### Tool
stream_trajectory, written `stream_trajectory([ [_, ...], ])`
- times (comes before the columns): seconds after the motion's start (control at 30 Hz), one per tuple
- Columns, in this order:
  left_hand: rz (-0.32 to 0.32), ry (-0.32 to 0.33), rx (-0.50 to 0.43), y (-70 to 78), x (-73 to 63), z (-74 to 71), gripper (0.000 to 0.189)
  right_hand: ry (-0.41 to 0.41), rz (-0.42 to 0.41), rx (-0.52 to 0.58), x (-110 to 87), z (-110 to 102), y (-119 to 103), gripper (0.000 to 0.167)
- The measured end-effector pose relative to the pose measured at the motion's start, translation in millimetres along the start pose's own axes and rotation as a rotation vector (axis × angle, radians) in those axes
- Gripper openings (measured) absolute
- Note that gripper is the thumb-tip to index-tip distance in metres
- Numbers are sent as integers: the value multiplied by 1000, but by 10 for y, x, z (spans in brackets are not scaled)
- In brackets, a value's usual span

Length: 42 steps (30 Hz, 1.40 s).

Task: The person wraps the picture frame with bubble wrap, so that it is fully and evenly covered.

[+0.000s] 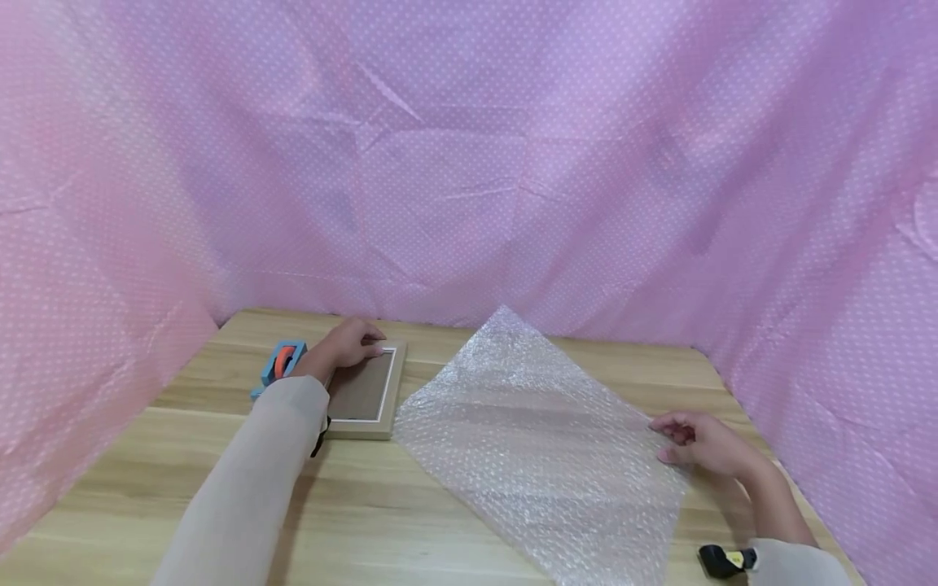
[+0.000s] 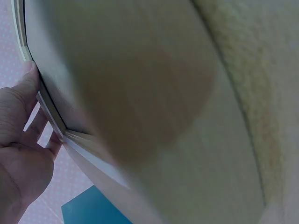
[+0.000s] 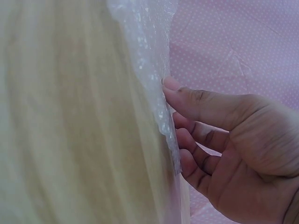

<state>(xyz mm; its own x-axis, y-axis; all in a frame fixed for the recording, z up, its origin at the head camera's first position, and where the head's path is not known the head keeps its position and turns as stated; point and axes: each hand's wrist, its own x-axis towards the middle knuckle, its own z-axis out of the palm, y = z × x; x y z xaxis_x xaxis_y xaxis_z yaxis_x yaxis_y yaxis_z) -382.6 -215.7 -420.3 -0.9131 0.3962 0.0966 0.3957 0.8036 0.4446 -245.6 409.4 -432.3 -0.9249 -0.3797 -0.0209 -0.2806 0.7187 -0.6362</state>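
Note:
A picture frame (image 1: 394, 395) with a light wooden border and a white inner edge lies on the left part of the table. My left hand (image 1: 348, 342) is at its far edge; in the left wrist view, the thumb lies on the frame's rim (image 2: 51, 112) and the fingers reach behind it. To the right, a sheet of bubble wrap (image 1: 535, 439) is spread out with one corner pointing away. My right hand (image 1: 705, 443) pinches its right edge; in the right wrist view, the thumb is on the bubble wrap (image 3: 152, 74) with the other fingers curled at its edge.
A blue tape dispenser (image 1: 273, 362) with an orange core stands left of the frame, partly behind the left forearm. Pink dotted cloth (image 1: 469, 203) hangs around the wooden table (image 1: 366, 505). A black strap piece with a yellow label (image 1: 733, 559) is at the right cuff.

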Motion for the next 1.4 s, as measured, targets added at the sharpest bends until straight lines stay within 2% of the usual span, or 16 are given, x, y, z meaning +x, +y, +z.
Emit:
stream_trajectory([
  [0.17,28,13,54,-41,10,2,20,-5,1,22,17,8,7,45],
  [0.37,87,29,46,-39,33,-73,24,-11,17,45,7,11,17,46],
  [0.57,126,1,-36,82,11,-286,25,-1,25,32,-9,1,4,45],
  [0.73,116,-22,-76,180,-33,-506,26,1,-14,34,5,15,4,44],
  [0.87,138,-35,-59,266,-50,-652,27,3,-1,42,5,30,4,43],
  [0.93,168,-41,-43,333,-64,-726,26,3,5,41,-1,29,3,43],
  [1.1,212,-98,-26,457,-107,-887,24,4,-2,35,3,30,13,43],
  [1.27,242,-140,-48,540,-166,-1000,21,4,-1,31,6,37,24,44],
  [1.4,273,-145,-52,604,-222,-1061,20,7,7,33,-3,36,19,44],
])
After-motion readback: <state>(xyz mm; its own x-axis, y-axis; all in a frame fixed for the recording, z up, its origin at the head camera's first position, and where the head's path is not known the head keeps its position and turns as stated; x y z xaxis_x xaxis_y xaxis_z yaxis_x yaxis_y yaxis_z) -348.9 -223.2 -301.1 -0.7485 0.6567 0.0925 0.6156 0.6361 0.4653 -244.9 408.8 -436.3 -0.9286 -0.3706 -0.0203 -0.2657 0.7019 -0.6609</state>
